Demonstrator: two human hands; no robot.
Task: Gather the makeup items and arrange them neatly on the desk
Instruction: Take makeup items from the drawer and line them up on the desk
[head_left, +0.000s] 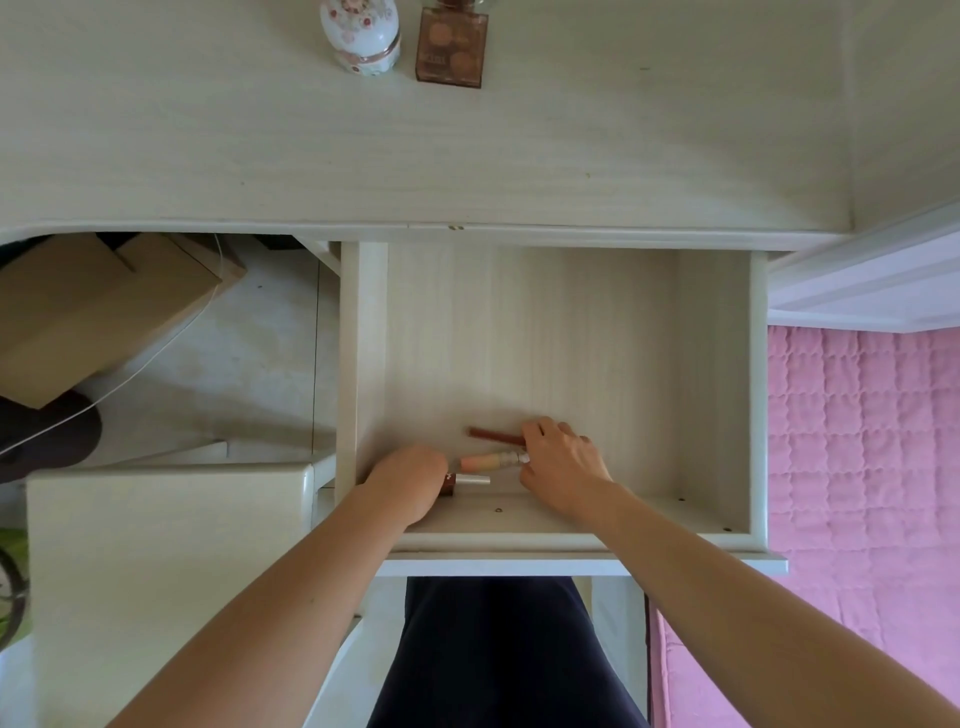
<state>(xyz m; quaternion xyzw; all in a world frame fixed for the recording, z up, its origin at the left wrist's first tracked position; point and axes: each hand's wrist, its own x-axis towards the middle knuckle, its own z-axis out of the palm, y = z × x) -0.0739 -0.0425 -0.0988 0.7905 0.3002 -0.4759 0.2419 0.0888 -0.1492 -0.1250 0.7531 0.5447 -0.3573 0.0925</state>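
A pale wooden desk (208, 156) fills the upper half of the frame. Below its front edge, an open drawer (717, 389) of the same pale wood takes up the centre. A pink quilted cover (862, 441) lies at the right edge, and a brown cardboard box (93, 312) sits on the floor at the left.

Two bare forearms reach up from the bottom of the frame into the drawer's near end. The left hand (410, 480) is curled over a tube with a silver cap (472, 479); how firmly it holds the tube cannot be told. The right hand (563, 462) has its fingers bent around the ends of a peach tube (488, 459) and a thin reddish-brown pencil (496, 435), which lie side by side just left of it.

At the top centre of the desk stand a floral white jar (361, 34) and, just to its right, a brown powder compact (451, 47).
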